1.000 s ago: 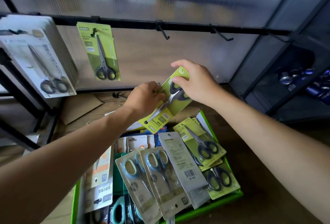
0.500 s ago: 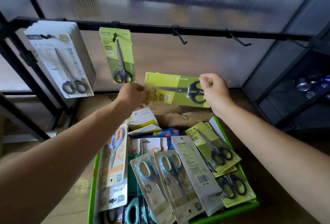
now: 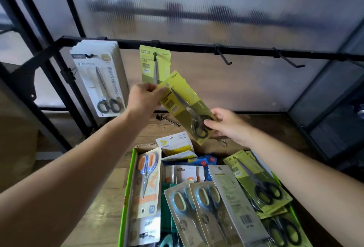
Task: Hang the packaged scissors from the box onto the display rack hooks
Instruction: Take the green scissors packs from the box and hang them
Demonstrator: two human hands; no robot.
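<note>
A yellow-green scissors pack (image 3: 183, 101) is held tilted in the air between both hands. My left hand (image 3: 142, 100) pinches its top left corner, and my right hand (image 3: 226, 124) grips its lower end by the black handles. Its top edge overlaps the bottom of a matching green pack (image 3: 154, 63) hanging from a hook on the black rack bar (image 3: 197, 46). Below, the green-rimmed box (image 3: 132, 166) holds several more scissors packs, among them blue-handled ones (image 3: 197, 207) and green ones (image 3: 256, 181).
A stack of white scissors packs (image 3: 102, 81) hangs at the bar's left end. Two bare hooks (image 3: 224, 58) (image 3: 289, 62) stick out to the right. A loose black hook (image 3: 167, 119) lies on the wooden floor. A dark shelf unit (image 3: 331, 120) stands at right.
The held pack has turned from lying level to tilted upright, its top end raised toward the hanging green pack. My right hand dropped to its lower end; the camera tilted up.
</note>
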